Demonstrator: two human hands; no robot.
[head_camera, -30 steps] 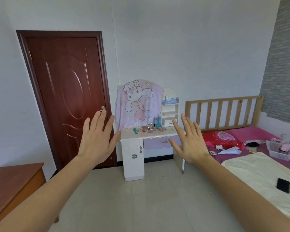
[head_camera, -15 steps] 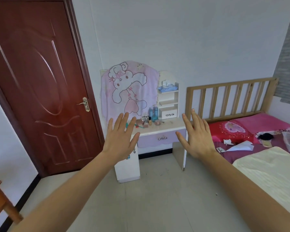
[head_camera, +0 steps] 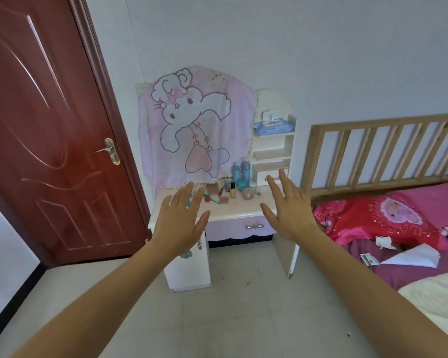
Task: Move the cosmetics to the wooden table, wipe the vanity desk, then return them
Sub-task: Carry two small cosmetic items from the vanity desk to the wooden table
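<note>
A small white vanity desk with a lilac drawer stands against the far wall. Several cosmetics crowd its top: blue bottles, a small beige foundation bottle, a pink cup, and small red and green items. A pink rabbit cloth covers its mirror. My left hand and my right hand are raised in front of me, fingers straight and spread, holding nothing, short of the desk. The wooden table is out of view.
A dark red door stands shut to the left of the desk. A bed with a slatted wooden headboard and pink bedding lies to the right, with papers on it. A pack of wipes sits on the desk's side shelf. Pale tiled floor lies below.
The view has come closer to the vanity desk and turned right, so the wooden table at the left has left the frame. Both hands stay raised and spread.
</note>
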